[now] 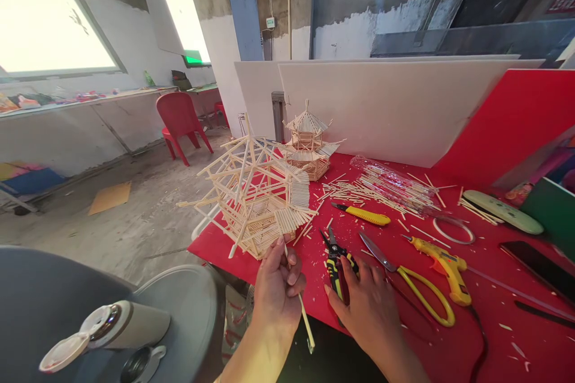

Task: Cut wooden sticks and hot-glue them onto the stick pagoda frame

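A thin wooden stick (306,320) is pinched in my left hand (278,281), slanting down toward me. Just beyond those fingertips stands a half-built pavilion model (251,191) of wooden sticks, its roof frame largely bare, with slatted panels on the right side. My right hand (371,305) rests over the handles of black-and-yellow cutters (335,251), which lie on the red tabletop (321,305). Its fingers are apart and touch the handles without closing round them. To the right of that hand lie yellow-handled scissors (404,275).
Behind stands a smaller pavilion model (308,137). A yellow utility knife (366,215), a glue gun (442,263) with its cord, a bag of sticks (395,182) and a phone (539,266) lie on the table. At lower left, an open bottle (130,326) lies on a grey stool (193,305).
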Demonstrator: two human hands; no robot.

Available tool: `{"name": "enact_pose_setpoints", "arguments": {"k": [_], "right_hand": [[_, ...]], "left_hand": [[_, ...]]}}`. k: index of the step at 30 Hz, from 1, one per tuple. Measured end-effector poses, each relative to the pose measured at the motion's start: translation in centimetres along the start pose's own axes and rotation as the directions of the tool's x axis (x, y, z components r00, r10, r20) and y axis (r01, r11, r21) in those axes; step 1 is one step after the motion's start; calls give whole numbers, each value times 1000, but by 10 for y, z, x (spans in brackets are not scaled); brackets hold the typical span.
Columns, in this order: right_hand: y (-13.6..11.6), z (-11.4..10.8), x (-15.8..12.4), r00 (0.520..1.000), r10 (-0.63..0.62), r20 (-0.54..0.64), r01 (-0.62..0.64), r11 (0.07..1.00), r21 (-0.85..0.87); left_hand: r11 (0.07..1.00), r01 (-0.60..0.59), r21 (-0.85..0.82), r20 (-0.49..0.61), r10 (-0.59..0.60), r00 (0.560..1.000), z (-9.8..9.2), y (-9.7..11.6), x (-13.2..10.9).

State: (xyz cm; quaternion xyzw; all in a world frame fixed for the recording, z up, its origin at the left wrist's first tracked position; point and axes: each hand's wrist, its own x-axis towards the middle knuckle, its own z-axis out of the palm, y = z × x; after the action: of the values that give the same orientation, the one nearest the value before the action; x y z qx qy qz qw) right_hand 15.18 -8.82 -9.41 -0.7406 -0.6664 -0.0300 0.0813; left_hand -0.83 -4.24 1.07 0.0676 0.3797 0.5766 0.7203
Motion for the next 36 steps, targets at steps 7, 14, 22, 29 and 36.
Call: {"name": "enact_pose_setpoints", "arguments": {"k": [7,14,22,29,36], "right_hand": [[-2,-5,0,1000,5,15,-5,1000,-4],[-2,-4,0,1000,1,0,-1,1000,6],[-1,-1,-1,1000,6,-6,-6,1000,-11],[-2,-3,0,1000,5,-1,-5,1000,-17],[-2,-4,-1,1000,4,3,-3,1000,-20]], "left_hand": [[1000,4,-4,-8,-4,1000,0,0,0],[1000,-3,0,-3,3,1000,-1,-1,1],[1000,-12,19,-13,13,1000,-1,-2,2],[1000,-19,14,-16,19,1000,-2,-3,1],[1000,-18,16,-19,19,1000,-1,-2,1]]}}
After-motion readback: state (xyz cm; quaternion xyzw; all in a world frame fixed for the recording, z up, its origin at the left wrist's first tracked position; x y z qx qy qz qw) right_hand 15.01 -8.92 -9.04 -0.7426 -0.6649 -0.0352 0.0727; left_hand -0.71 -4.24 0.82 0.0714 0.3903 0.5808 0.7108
